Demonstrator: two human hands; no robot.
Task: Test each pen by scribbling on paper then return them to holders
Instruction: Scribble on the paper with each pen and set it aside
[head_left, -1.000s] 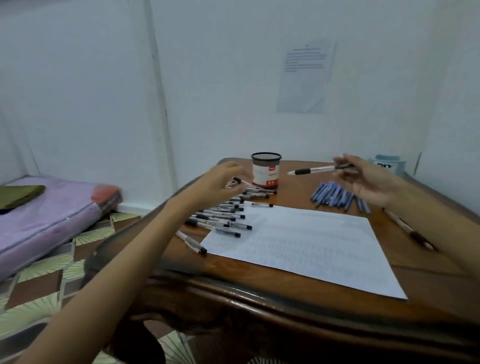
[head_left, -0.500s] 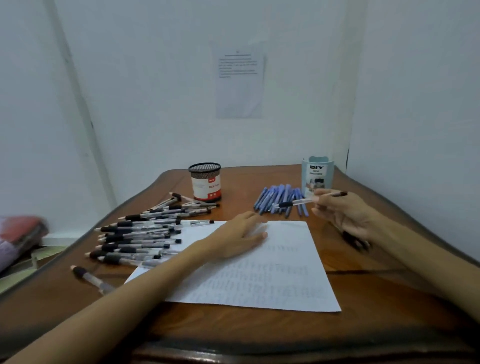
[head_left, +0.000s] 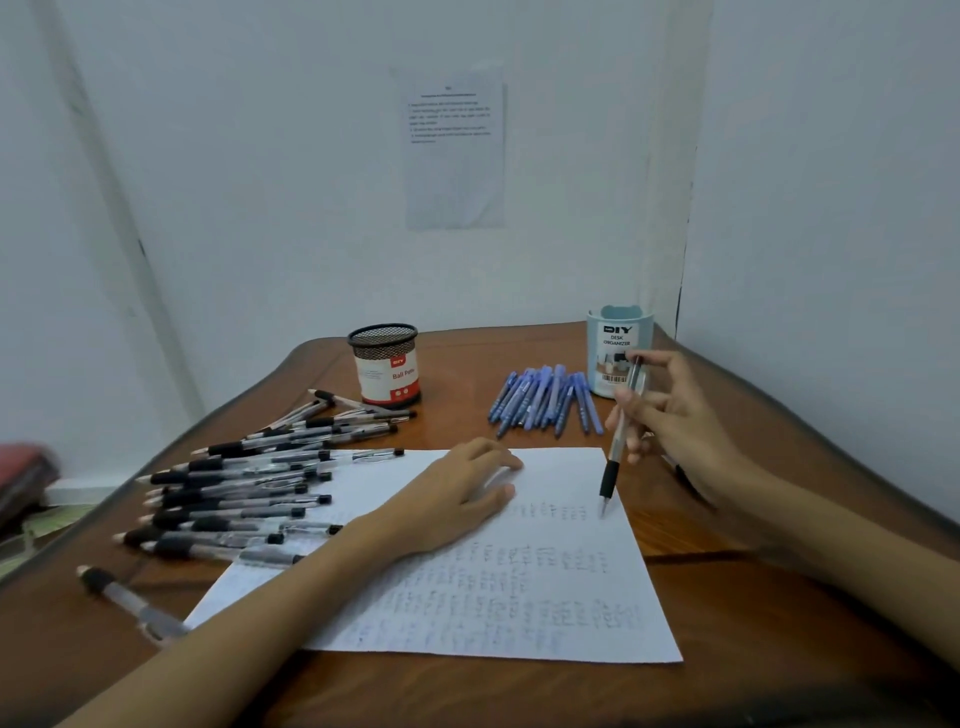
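Note:
A white sheet of paper (head_left: 524, 587) covered with faint scribbles lies on the wooden table (head_left: 779, 649). My left hand (head_left: 457, 499) rests flat on its upper part. My right hand (head_left: 670, 415) pinches a clear pen with a black grip (head_left: 618, 447), tip pointing down just above the paper's right edge. A pile of several black-grip pens (head_left: 244, 483) lies left of the paper. Several blue pens (head_left: 545, 400) lie behind it. A black mesh holder (head_left: 385, 366) and a pale blue desk organizer (head_left: 613, 343) stand at the back.
One black-grip pen (head_left: 130, 603) lies apart near the table's left front edge. Another dark pen (head_left: 685, 478) lies partly hidden under my right wrist. Walls close in behind and to the right, with a printed sheet (head_left: 457, 150) taped up.
My left hand left the black pen pile and settled flat on the paper. My right hand swung its pen from level to tip-down over the paper. The view turned to the right.

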